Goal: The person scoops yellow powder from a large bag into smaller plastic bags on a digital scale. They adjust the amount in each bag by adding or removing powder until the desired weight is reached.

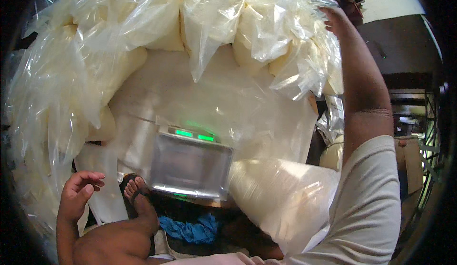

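Observation:
My left hand (78, 196) hovers at the lower left above my bent knee, fingers loosely curled, thumb apart, nothing in it. My right arm stretches to the far right, where my right hand (335, 21) is at the edge of a clear plastic bag (304, 31) of pale cream contents. Its fingers curl in against the plastic; part of the grip is hidden. Between my arms stands a digital scale (190, 165) with a bare metal platform and green lit displays. Another filled bag (285, 193) lies to the right of the scale, below my right upper arm.
Several filled clear bags (119, 22) curve around the left and far sides of a pale plastic sheet (190, 89). My sandalled foot (135, 189) is beside the scale's left edge. Crumpled blue plastic (190, 229) lies in front of the scale. A cardboard piece (408, 165) stands at right.

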Available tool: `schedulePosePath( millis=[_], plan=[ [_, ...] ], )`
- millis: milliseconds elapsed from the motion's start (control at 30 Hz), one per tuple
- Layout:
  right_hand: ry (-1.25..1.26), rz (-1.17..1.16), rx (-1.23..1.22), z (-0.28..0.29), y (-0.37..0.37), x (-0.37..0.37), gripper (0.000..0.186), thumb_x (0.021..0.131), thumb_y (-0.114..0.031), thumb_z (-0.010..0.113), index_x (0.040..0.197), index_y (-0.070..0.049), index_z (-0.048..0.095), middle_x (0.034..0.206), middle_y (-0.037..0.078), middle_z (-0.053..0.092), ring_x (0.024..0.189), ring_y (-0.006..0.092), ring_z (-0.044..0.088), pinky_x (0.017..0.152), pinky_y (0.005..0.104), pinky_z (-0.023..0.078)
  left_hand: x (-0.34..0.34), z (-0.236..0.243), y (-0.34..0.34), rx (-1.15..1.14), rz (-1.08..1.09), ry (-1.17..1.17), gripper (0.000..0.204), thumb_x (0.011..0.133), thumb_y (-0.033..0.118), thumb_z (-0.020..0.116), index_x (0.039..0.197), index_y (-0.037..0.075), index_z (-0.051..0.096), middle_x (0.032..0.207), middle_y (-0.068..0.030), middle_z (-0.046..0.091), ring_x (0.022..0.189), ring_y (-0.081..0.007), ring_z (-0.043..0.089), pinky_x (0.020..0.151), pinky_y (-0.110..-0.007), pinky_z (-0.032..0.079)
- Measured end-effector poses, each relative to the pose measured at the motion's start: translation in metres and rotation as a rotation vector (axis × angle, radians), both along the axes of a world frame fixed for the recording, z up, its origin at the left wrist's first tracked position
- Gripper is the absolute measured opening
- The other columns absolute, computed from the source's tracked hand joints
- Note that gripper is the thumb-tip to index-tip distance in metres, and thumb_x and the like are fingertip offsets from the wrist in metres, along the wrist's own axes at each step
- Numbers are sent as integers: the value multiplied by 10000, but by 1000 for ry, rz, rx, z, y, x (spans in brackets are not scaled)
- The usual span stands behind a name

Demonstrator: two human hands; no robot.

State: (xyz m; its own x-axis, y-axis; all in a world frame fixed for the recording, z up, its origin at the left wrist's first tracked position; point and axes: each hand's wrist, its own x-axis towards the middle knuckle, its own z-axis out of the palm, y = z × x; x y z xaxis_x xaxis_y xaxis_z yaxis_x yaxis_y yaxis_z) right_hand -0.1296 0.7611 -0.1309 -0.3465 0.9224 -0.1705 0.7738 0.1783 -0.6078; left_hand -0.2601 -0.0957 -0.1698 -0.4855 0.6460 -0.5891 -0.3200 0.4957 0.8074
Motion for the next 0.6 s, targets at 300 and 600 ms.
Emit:
schedulePosePath(
  millis=[300, 600],
  plan=[
    [-144, 501, 857, 203, -189, 207, 733, 852, -490, 756, 1389, -46, 528, 1361, 222, 593, 1265, 292, 579, 988, 367, 495, 65, 47, -74, 209, -42, 284, 400, 938, 304, 686, 1234, 50, 599, 1256, -102, 653, 1050, -187, 629, 954, -354, 478],
    [68, 728, 599, 264, -660, 460, 367, 903, -426, 724, 992, -73, 673, 1006, 124, 691, 892, 297, 679, 789, 412, 539, 127, 185, -96, 281, -194, 759, 369, 957, 196, 672, 1292, 61, 594, 1289, -71, 632, 1046, -185, 619, 967, -355, 482]
  ],
)
